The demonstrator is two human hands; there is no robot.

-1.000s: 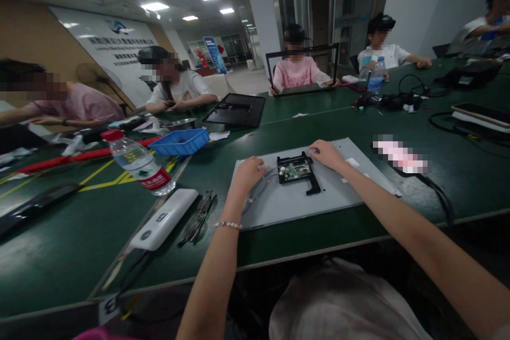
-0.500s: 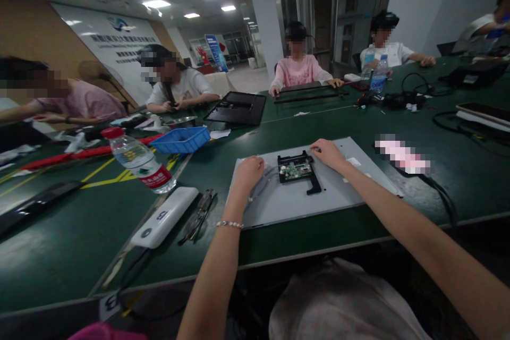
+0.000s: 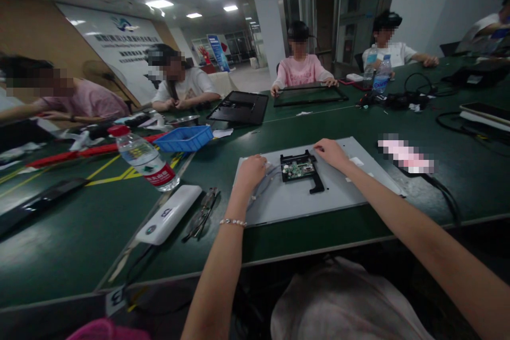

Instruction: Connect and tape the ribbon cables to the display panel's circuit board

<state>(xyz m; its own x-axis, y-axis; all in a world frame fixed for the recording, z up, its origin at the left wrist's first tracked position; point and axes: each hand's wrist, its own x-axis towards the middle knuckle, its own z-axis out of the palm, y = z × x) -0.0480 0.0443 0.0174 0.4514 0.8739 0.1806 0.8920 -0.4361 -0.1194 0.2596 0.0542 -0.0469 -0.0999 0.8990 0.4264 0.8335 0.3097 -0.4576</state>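
A flat grey panel [image 3: 271,207] lies on the green table. On it sits a green circuit board [image 3: 298,169] in a black bracket [image 3: 317,185] with an arm toward the front. My left hand [image 3: 254,170] rests over the panel's left part, fingers curled, beside a thin grey cable [image 3: 263,185] that runs to the board; what its fingers hold, if anything, is hidden. At the bracket's upper right corner is my right hand [image 3: 331,152], its fingers bent together near the bracket; its fingertips are too small to make out.
To the left are a water bottle [image 3: 149,162], a blue tray [image 3: 185,138], a white power bank [image 3: 170,215] and glasses [image 3: 202,214]. A cabled phone [image 3: 406,156] lies right. Beyond, a person holds a black frame [image 3: 311,102] near a black cover [image 3: 239,108].
The view has shifted slightly. Both my hands keep about the same places over the panel. Across the table, the person's black frame has tilted to show more of its opening.
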